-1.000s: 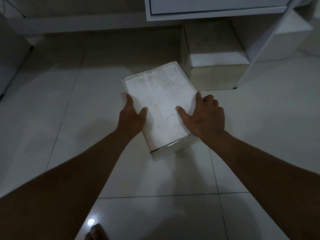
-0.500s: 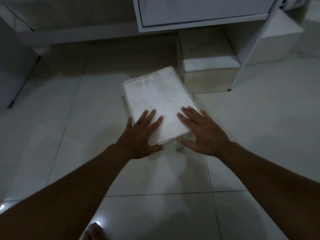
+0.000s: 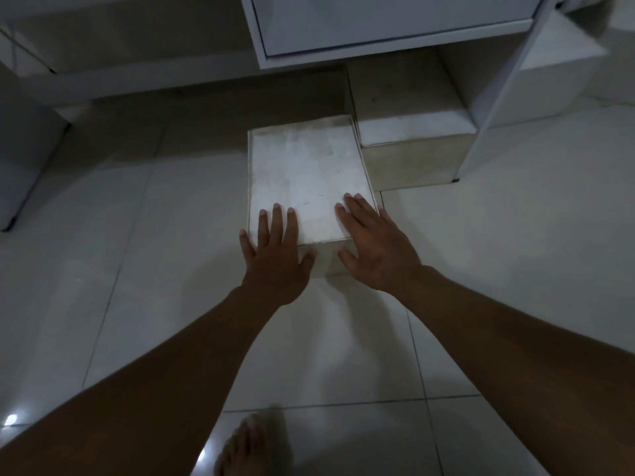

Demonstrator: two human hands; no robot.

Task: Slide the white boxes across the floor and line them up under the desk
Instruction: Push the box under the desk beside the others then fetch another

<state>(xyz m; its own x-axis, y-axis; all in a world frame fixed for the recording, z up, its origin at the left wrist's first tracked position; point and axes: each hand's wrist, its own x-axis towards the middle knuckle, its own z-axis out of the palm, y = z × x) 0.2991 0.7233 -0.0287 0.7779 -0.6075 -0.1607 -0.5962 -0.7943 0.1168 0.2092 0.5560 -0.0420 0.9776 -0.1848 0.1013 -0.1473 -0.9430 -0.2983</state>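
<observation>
A white box (image 3: 305,173) lies on the tiled floor in front of the desk (image 3: 388,25), its long side pointing away from me. My left hand (image 3: 275,255) rests flat on its near left corner, fingers spread on the lid, thumb down the front face. My right hand (image 3: 374,245) lies flat on the near right corner the same way. A second white box (image 3: 409,132) sits under the desk, just right of the first and touching or nearly touching it. A third white box (image 3: 556,80) stands beyond the desk's right side panel (image 3: 498,97).
The desk's left side panel (image 3: 24,156) stands at the far left, with open floor (image 3: 154,201) between it and the boxes. A bare foot (image 3: 247,448) shows at the bottom edge. Pale glossy tiles run to the right.
The box has turned from a slant to square with the desk and slid forward beside the second box. Both hands moved from its sides to flat on its near end.
</observation>
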